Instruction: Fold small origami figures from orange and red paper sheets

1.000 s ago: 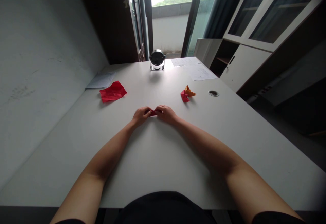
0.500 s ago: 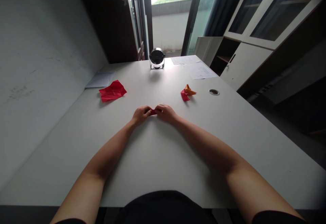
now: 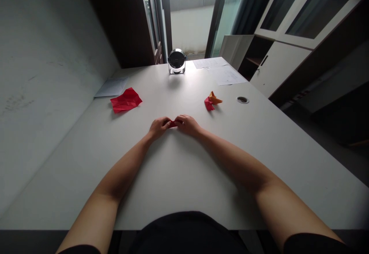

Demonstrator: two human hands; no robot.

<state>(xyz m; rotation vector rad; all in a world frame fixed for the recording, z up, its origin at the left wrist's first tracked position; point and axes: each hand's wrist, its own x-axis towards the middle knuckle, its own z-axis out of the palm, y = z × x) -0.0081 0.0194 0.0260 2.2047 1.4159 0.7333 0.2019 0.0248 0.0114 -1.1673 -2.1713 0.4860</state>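
Note:
A small piece of folded red paper (image 3: 172,124) lies between my two hands at the middle of the table, mostly covered by fingers. My left hand (image 3: 158,127) pinches its left end, and my right hand (image 3: 187,124) grips the right end. Only a narrow dark red strip shows between the thumbs. To the left lies a creased sheet of red paper (image 3: 126,100), partly raised off the table. On the right sit two folded paper pieces touching each other, one red (image 3: 209,104) and one orange (image 3: 215,98).
The white table (image 3: 173,181) meets a wall (image 3: 43,84) on the left. A round black device on a metal stand (image 3: 177,60) stands at the far edge. White papers (image 3: 229,75) lie far right, another sheet (image 3: 111,87) far left. A cable hole (image 3: 242,100) is at right.
The whole view has shifted slightly, with the table things appearing a little higher. Both hands keep hold of the red paper in about the same place.

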